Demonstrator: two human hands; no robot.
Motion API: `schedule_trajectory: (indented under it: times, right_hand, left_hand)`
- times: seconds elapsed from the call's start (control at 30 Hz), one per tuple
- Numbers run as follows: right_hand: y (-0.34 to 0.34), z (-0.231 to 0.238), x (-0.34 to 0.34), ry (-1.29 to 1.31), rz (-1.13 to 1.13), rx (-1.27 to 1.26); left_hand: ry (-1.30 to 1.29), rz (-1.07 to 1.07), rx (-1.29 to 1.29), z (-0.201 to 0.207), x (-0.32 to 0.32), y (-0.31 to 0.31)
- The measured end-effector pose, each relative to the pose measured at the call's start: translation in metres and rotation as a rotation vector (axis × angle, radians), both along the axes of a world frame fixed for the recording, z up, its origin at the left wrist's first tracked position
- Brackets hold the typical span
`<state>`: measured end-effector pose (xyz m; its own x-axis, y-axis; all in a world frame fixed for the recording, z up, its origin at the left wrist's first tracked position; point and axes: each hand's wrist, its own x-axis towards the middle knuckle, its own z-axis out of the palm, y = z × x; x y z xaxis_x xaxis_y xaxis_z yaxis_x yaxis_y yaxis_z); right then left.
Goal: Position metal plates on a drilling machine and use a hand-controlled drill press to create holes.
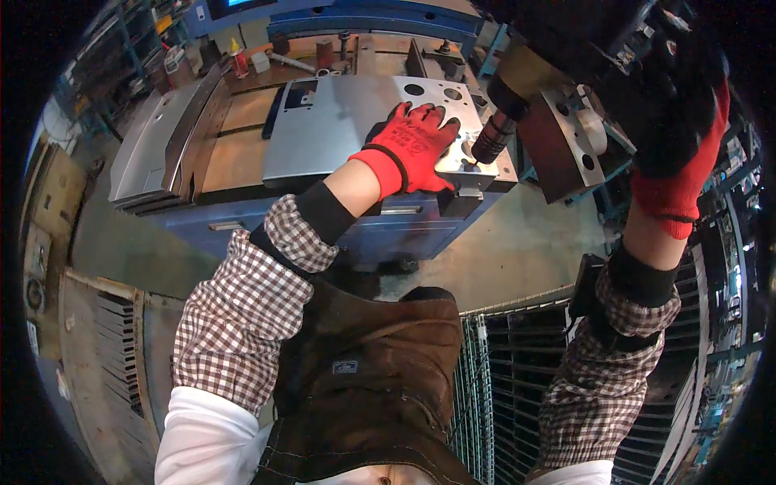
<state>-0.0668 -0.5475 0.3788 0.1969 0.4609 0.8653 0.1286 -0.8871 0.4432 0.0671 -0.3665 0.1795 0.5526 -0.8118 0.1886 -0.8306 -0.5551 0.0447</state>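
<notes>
Flat-palmed left hand [412, 145] on perforated (smooth) steel sheet [339, 125]

A flat, grey sheet-metal plate [339, 129] with several round punched holes and a dark rectangular cut-out near its far left corner lies on the blue machine bed, its long side running left to right. Its near right corner, where the holes cluster, sits under the tip of a black cylindrical press tool [491, 139] that slants down from the upper right, its tip just above or touching the sheet. The tool hangs from a dark machine head with a pale bracket with round holes just to its right
</notes>
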Motion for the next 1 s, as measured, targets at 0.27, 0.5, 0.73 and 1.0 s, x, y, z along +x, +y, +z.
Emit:
schedule_trajectory:
  times: [0.27,0.5,0.73,1.0]
  right_hand:
    - [-0.016,0.003,0.008,0.065,0.122,0.155]
    - [-0.034,0.001,0.016,0.217,0.342,0.466]
    - [-0.059,-0.031,0.015,0.302,0.581,0.867]
    - [-0.094,-0.124,0.011,0.396,0.692,1.288]
  left_hand:
    - [0.004,0.006,0.011,0.0,0.003,0.001]
    - [0.031,-0.018,-0.011,0.002,0.005,0.005]
    - [0.041,-0.039,-0.02,0.008,0.005,0.012]
    - [0.042,-0.046,0.003,0.009,0.005,0.009]
